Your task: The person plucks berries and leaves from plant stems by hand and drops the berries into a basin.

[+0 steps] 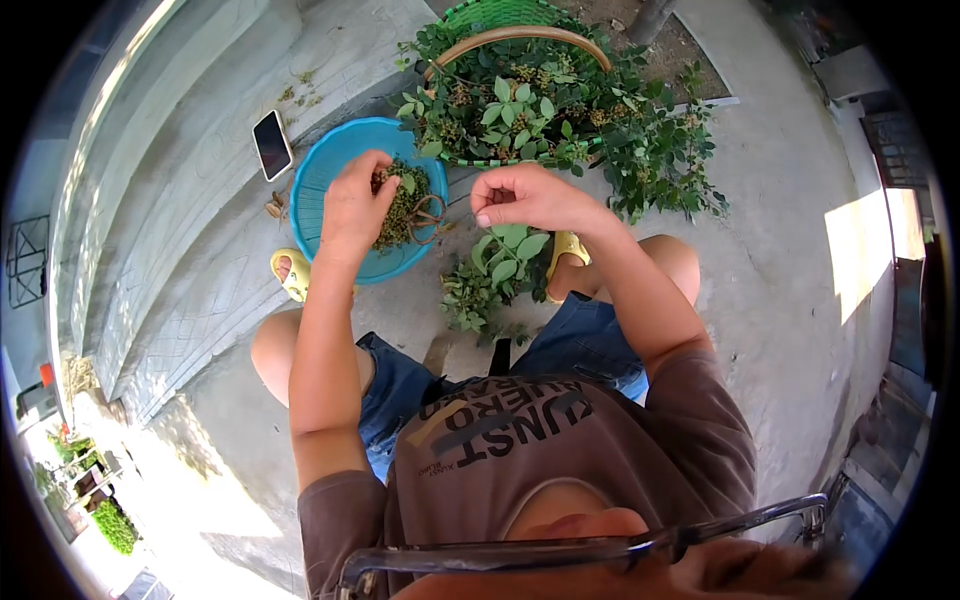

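Observation:
Over the blue basin (325, 215) is my left hand (360, 195), its fingers curled round a small part of the green berry clusters (400, 215) at the basin's right side. My right hand (520, 197) hovers right of the basin with thumb and fingertips pinched together, just above a leafy sprig (508, 255). The sprig's stem seems to run up to those fingertips. Behind the hands stands a green basket (500, 12) with a brown handle (515, 35), heaped with leafy branches and berry clusters (525, 110). Scissors with brown handles (428, 218) rest on the berries.
A phone (272, 146) lies on the grey step left of the basin. Picked leafy stems (470, 293) lie on the ground between my feet, which wear yellow clogs (292, 275). Branches (665, 150) spill over the basket's right side. Curved steps (200, 200) rise at the left.

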### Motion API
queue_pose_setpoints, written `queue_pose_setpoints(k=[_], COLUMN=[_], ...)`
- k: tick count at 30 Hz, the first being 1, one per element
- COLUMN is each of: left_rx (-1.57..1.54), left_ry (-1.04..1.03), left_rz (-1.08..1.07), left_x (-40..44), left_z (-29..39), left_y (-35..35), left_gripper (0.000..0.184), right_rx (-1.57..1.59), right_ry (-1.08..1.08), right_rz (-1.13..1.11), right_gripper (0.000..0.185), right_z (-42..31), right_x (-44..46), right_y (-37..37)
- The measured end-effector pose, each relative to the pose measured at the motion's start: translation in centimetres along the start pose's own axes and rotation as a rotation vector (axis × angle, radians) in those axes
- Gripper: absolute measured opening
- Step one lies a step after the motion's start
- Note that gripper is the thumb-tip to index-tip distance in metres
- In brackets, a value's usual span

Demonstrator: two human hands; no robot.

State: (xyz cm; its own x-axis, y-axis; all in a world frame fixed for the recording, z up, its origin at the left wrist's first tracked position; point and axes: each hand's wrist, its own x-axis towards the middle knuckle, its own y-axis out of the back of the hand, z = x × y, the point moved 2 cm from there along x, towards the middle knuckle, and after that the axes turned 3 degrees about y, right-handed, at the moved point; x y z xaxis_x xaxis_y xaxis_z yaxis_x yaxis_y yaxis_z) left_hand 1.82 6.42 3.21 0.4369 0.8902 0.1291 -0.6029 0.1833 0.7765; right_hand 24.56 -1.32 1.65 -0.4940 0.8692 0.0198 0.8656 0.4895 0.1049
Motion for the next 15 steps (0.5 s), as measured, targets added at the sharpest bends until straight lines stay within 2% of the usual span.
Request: queue_pose_setpoints(k=[1, 2, 4, 5, 7, 8, 10, 11, 12, 14, 15], left_rx=[0.191, 0.187, 0.449, 0.446, 0.124, 0.118, -0.429, -0.517, -0.52, -0.689, -0.706], left_ry=[-0.02, -0.025, -0.167, -0.168, -0.085, -0.083, 0.126, 0.129, 0.132, 0.156, 0.154], left_rz=[0.038, 0.041, 0.161, 0.163, 0.033, 0.034, -0.222, -0.281, -0.28, -0.346, -0.356], left_x=[0.0, 0.0, -0.2, 0.0, 0.2, 0.2, 0.0, 0.0, -0.2, -0.4, -0.4], left_z=[-0.6, -1.0, -0.9, -1.0, 0.0, 0.5, 1.4, 1.6, 2.0, 3.2, 3.6], left_y=[0.2, 0.2, 0.5, 0.3, -0.1, -0.3, -1.3, -1.9, -2.2, -2.6, -2.7], left_gripper=[0.023, 0.023, 0.028, 0.028, 0.029, 0.029, 0.029, 0.026, 0.026, 0.023, 0.022], right_rx=[-0.06, -0.067, -0.22, -0.323, -0.417, -0.481, -0.577, -0.713, -0.778, -0.893, -0.894], right_ry=[-0.051, -0.052, 0.005, -0.039, -0.06, -0.089, -0.081, -0.102, -0.156, -0.266, -0.271], right_rz=[-0.065, -0.062, -0.088, -0.032, 0.206, 0.353, 0.58, 0.661, 0.676, 0.497, 0.494], right_gripper=[0.012, 0.012, 0.014, 0.015, 0.015, 0.014, 0.015, 0.013, 0.013, 0.014, 0.014], right_z=[0.4, 0.7, 0.9, 0.7, 1.4, 1.8, 1.0, 0.9, 0.8, 2.4, 3.0], right_x=[0.0, 0.0, 0.2, 0.1, 0.1, 0.1, 0.1, 0.2, 0.3, 0.9, 1.1], right_y=[-0.2, -0.1, 0.1, 1.1, 4.3, 6.3, 9.7, 11.2, 12.3, 14.0, 13.5])
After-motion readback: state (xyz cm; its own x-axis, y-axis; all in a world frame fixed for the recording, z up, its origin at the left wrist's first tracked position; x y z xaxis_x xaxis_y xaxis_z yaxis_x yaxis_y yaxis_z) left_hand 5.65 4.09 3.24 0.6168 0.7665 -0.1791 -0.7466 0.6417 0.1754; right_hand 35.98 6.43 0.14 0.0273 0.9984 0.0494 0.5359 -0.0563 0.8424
